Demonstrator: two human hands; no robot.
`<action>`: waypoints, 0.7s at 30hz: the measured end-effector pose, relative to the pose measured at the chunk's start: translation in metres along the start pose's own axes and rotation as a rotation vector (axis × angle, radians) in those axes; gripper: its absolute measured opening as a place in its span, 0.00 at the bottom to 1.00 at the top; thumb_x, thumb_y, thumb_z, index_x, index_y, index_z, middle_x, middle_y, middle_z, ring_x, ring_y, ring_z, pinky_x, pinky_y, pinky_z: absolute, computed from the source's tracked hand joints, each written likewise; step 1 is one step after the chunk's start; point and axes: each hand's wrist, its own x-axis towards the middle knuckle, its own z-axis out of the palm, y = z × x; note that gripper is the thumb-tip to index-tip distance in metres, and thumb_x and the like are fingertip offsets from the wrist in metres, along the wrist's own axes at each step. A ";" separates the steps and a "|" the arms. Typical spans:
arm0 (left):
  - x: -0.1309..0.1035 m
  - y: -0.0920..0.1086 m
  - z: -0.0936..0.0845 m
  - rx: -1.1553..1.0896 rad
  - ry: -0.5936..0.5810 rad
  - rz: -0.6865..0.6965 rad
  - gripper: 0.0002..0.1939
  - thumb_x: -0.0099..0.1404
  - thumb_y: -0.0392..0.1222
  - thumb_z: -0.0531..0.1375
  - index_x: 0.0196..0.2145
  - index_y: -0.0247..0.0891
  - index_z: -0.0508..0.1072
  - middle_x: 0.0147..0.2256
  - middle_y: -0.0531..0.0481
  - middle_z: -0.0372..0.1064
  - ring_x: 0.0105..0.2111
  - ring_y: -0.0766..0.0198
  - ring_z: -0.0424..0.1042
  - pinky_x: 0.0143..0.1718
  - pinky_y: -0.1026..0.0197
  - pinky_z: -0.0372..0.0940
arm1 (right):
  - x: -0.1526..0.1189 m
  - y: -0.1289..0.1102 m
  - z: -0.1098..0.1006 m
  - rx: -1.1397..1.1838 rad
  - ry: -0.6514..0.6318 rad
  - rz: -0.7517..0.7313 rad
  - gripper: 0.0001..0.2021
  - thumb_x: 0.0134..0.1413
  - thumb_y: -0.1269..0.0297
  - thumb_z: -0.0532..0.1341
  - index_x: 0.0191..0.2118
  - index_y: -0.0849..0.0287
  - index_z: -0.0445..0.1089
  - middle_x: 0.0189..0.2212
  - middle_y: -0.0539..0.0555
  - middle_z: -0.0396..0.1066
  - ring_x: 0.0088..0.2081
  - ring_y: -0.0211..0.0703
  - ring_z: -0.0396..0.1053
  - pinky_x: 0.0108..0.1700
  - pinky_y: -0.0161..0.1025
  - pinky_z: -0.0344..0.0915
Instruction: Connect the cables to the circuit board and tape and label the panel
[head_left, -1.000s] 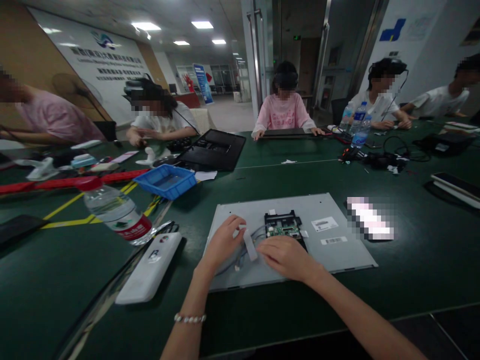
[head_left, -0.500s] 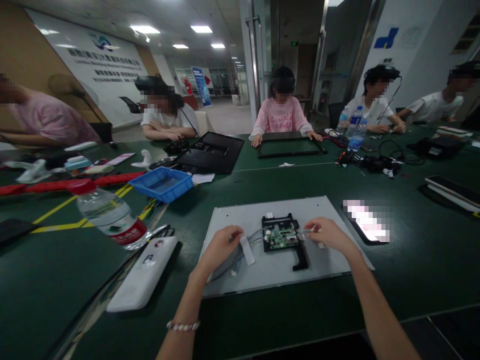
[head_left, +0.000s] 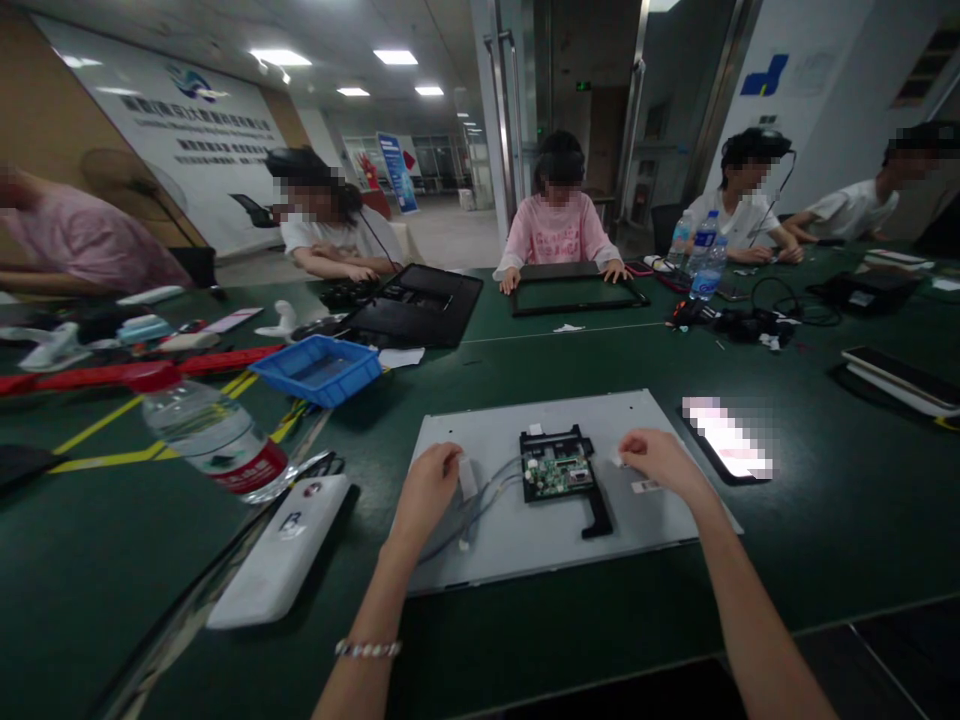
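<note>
A pale grey panel [head_left: 495, 555] lies on the green table. On its middle sits a black bracket [head_left: 598, 515] with a green circuit board [head_left: 559, 476], from which grey cables [head_left: 487, 497] run left. My left hand [head_left: 433, 485] is over the panel's left part, its fingers pinched on a whitish strip [head_left: 468, 479]. My right hand [head_left: 660, 462] is closed over the panel's right part, right of the board; something small and pale shows at its fingertips, too small to name. A small white label [head_left: 646, 487] lies below those fingers.
A water bottle [head_left: 214, 440], a white power bank [head_left: 281, 550] and a blue tray [head_left: 319, 372] are on the left. A lit phone [head_left: 724, 440] lies right of the panel. Across the table, a person's hands rest on a black frame [head_left: 577, 308].
My left hand has moved left with the whitish strip, away from the board. My right hand has shifted slightly right, away from the bracket, uncovering more of the label. The view has shifted slightly.
</note>
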 end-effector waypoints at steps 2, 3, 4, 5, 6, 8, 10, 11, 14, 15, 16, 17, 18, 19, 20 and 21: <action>0.000 0.001 0.000 0.041 -0.003 -0.003 0.11 0.62 0.35 0.48 0.36 0.38 0.69 0.36 0.46 0.68 0.39 0.58 0.68 0.43 0.56 0.61 | 0.000 0.009 -0.006 -0.089 0.083 0.066 0.07 0.47 0.68 0.58 0.32 0.59 0.73 0.29 0.54 0.74 0.32 0.42 0.71 0.33 0.35 0.62; 0.000 0.001 0.000 0.062 -0.001 -0.008 0.11 0.62 0.35 0.48 0.38 0.37 0.69 0.37 0.46 0.68 0.39 0.57 0.68 0.44 0.56 0.61 | 0.000 0.013 -0.009 -0.136 0.112 0.095 0.07 0.48 0.67 0.58 0.32 0.58 0.73 0.29 0.54 0.74 0.33 0.42 0.71 0.34 0.35 0.62; 0.000 0.002 -0.001 0.083 0.006 -0.016 0.12 0.62 0.35 0.48 0.39 0.37 0.68 0.37 0.45 0.68 0.40 0.57 0.68 0.44 0.55 0.61 | 0.000 0.017 -0.010 -0.180 0.136 0.116 0.08 0.48 0.66 0.58 0.32 0.58 0.74 0.30 0.54 0.74 0.33 0.43 0.71 0.34 0.36 0.62; 0.000 0.002 0.000 0.102 0.017 -0.024 0.12 0.62 0.35 0.48 0.41 0.37 0.68 0.39 0.45 0.67 0.40 0.56 0.68 0.45 0.54 0.61 | 0.000 0.020 -0.011 -0.220 0.158 0.128 0.08 0.49 0.65 0.57 0.33 0.57 0.74 0.32 0.55 0.73 0.34 0.44 0.71 0.35 0.36 0.62; -0.001 0.003 0.000 0.120 0.032 -0.030 0.13 0.62 0.35 0.49 0.44 0.37 0.67 0.40 0.44 0.67 0.42 0.56 0.67 0.46 0.53 0.61 | 0.000 0.022 -0.012 -0.255 0.182 0.129 0.09 0.49 0.65 0.57 0.34 0.57 0.73 0.34 0.56 0.73 0.35 0.44 0.70 0.36 0.37 0.62; -0.001 0.003 0.001 0.149 0.072 -0.030 0.16 0.62 0.36 0.50 0.48 0.37 0.65 0.44 0.43 0.65 0.45 0.54 0.66 0.47 0.52 0.60 | 0.001 0.022 -0.011 -0.302 0.242 0.102 0.10 0.50 0.64 0.57 0.38 0.58 0.73 0.38 0.58 0.71 0.37 0.45 0.70 0.39 0.38 0.62; -0.001 0.005 0.002 0.173 0.104 -0.017 0.17 0.63 0.36 0.50 0.50 0.37 0.63 0.47 0.42 0.64 0.47 0.53 0.65 0.48 0.50 0.59 | 0.004 0.014 -0.008 -0.303 0.285 0.031 0.12 0.51 0.65 0.57 0.41 0.60 0.71 0.42 0.59 0.69 0.39 0.45 0.69 0.42 0.38 0.62; -0.001 0.005 0.002 0.184 0.108 -0.007 0.17 0.63 0.37 0.50 0.50 0.37 0.63 0.47 0.42 0.63 0.48 0.53 0.64 0.49 0.50 0.59 | 0.006 0.007 -0.007 -0.293 0.290 -0.019 0.13 0.51 0.65 0.56 0.42 0.61 0.71 0.42 0.59 0.68 0.40 0.44 0.68 0.43 0.38 0.62; 0.000 0.009 0.003 0.216 0.083 0.022 0.16 0.64 0.37 0.50 0.49 0.38 0.64 0.48 0.43 0.63 0.48 0.53 0.64 0.49 0.51 0.59 | 0.016 -0.024 0.001 -0.250 0.237 -0.235 0.12 0.53 0.66 0.56 0.44 0.61 0.70 0.43 0.57 0.68 0.44 0.44 0.66 0.49 0.39 0.60; 0.001 0.011 0.003 0.227 0.072 0.031 0.15 0.64 0.37 0.50 0.49 0.38 0.64 0.48 0.43 0.63 0.48 0.53 0.63 0.50 0.51 0.58 | 0.021 -0.035 0.005 -0.239 0.207 -0.325 0.13 0.54 0.66 0.56 0.45 0.60 0.69 0.44 0.57 0.68 0.46 0.43 0.65 0.51 0.39 0.58; 0.001 0.012 0.003 0.237 0.064 0.039 0.15 0.64 0.37 0.50 0.49 0.38 0.65 0.48 0.43 0.63 0.48 0.53 0.63 0.50 0.51 0.58 | 0.026 -0.046 0.010 -0.233 0.188 -0.400 0.13 0.55 0.66 0.56 0.46 0.60 0.68 0.45 0.57 0.68 0.48 0.43 0.64 0.52 0.40 0.57; 0.001 0.013 0.003 0.245 0.062 0.045 0.15 0.64 0.37 0.50 0.48 0.38 0.65 0.48 0.43 0.63 0.49 0.53 0.63 0.50 0.50 0.58 | 0.032 -0.055 0.015 -0.233 0.150 -0.461 0.13 0.55 0.65 0.56 0.46 0.60 0.68 0.46 0.57 0.68 0.49 0.43 0.63 0.53 0.40 0.56; 0.001 0.015 0.003 0.252 0.061 0.051 0.15 0.64 0.37 0.50 0.48 0.38 0.65 0.48 0.42 0.62 0.49 0.52 0.62 0.50 0.50 0.57 | 0.039 -0.063 0.021 -0.237 0.094 -0.504 0.13 0.55 0.65 0.57 0.46 0.60 0.69 0.46 0.56 0.69 0.49 0.43 0.63 0.53 0.40 0.56; 0.000 0.016 0.003 0.255 0.061 0.055 0.15 0.64 0.37 0.50 0.49 0.38 0.65 0.48 0.42 0.62 0.50 0.52 0.62 0.50 0.50 0.57 | 0.046 -0.069 0.027 -0.243 0.036 -0.536 0.13 0.55 0.65 0.57 0.46 0.60 0.69 0.45 0.56 0.69 0.49 0.43 0.64 0.52 0.39 0.57; 0.000 0.017 0.002 0.255 0.060 0.057 0.15 0.64 0.37 0.50 0.49 0.38 0.65 0.48 0.42 0.62 0.50 0.52 0.61 0.50 0.49 0.57 | 0.052 -0.073 0.032 -0.255 -0.005 -0.555 0.13 0.54 0.65 0.58 0.46 0.60 0.69 0.45 0.56 0.70 0.48 0.44 0.64 0.52 0.39 0.57; -0.001 0.017 0.002 0.253 0.059 0.057 0.15 0.64 0.37 0.50 0.49 0.38 0.65 0.48 0.42 0.62 0.50 0.52 0.61 0.50 0.49 0.57 | 0.058 -0.075 0.037 -0.271 -0.038 -0.563 0.13 0.54 0.65 0.59 0.45 0.60 0.70 0.45 0.56 0.70 0.48 0.44 0.65 0.51 0.39 0.58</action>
